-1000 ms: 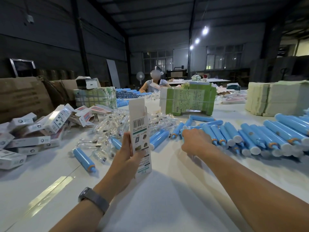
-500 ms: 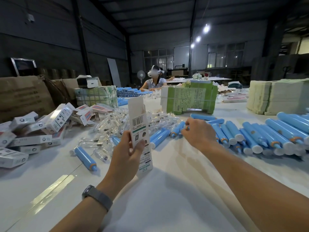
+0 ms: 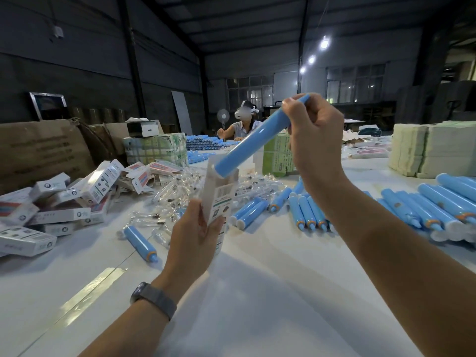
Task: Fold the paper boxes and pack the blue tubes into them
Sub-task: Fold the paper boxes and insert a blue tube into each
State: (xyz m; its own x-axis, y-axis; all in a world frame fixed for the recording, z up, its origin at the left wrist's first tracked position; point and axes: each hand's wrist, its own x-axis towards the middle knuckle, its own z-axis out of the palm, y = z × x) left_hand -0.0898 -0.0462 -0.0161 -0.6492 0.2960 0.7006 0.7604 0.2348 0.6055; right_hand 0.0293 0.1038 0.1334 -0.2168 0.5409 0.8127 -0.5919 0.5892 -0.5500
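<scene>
Blue tube (image 3: 253, 141) tilts, lower end at white box (image 3: 219, 194) mouth.

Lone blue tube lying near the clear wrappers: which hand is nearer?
Left. The left hand grips the paper box just to the right of the lone tube. The right hand is raised well above and farther right, holding another blue tube.

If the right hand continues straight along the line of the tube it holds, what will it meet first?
The right hand aims its blue tube down-left into the open top of the paper box in the left hand. The tip seems already at the opening; depth is unclear.
</scene>
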